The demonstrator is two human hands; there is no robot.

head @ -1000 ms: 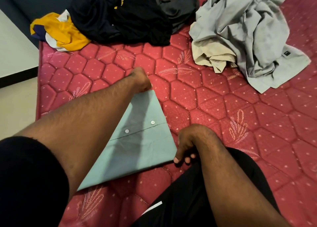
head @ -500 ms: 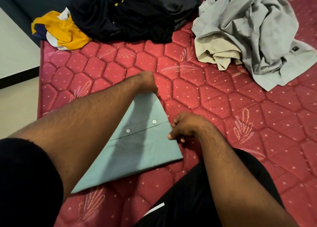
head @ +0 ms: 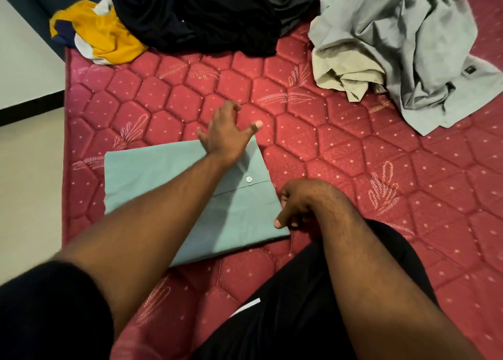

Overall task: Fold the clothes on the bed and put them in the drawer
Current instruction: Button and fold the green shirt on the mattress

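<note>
A folded pale green shirt (head: 152, 174) with a white button lies flat on the red quilted mattress (head: 340, 163). My left hand (head: 226, 133) rests at the shirt's far edge, fingers spread, half on the cloth and half on the mattress. My right hand (head: 302, 201) sits at the shirt's right edge with fingers loosely curled, its fingertips touching the fabric near the corner. My left forearm crosses over the shirt and hides its middle.
Unfolded clothes lie at the far side: a yellow and white garment (head: 100, 35), a black pile (head: 196, 14), a grey heap (head: 402, 38) over a beige piece (head: 345, 73). The mattress's left edge drops to a pale floor (head: 27, 196). My black-shorted leg (head: 299, 305) lies at the near edge.
My left hand let go of the shirt's far corner and spread flat. The right hand slid back down the right edge. The view shifted, so more of the shirt's left part shows.
</note>
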